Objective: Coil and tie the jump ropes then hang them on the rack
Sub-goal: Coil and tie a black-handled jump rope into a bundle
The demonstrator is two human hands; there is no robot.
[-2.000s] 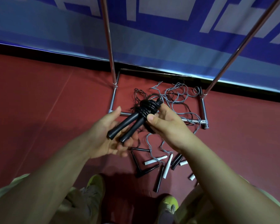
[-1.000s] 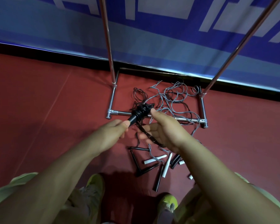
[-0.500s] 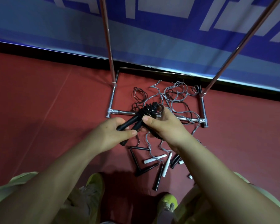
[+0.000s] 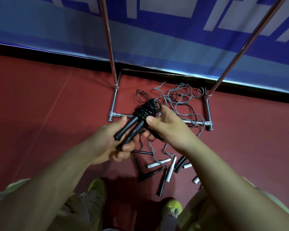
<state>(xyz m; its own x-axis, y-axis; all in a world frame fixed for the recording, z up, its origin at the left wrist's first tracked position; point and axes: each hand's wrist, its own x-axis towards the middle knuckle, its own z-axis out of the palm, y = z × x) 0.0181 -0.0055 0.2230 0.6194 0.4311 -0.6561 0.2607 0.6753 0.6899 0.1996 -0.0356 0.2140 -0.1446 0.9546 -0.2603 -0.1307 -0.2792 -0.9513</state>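
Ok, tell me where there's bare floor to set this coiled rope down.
Bare red floor lies left of the rack base, out to the frame edge, and right of its far side rail. Crowded: inside the base, loose grey and black ropes tangle; nearer the shoes, black and white handles lie scattered.

Rack (image 4: 109,47) uprights cut off at top edge; right hand (image 4: 168,129) fingers hidden (behind cord bundle).

Bare forearms; khaki trousers (image 4: 77,212); yellow-green shoes (image 4: 97,189).
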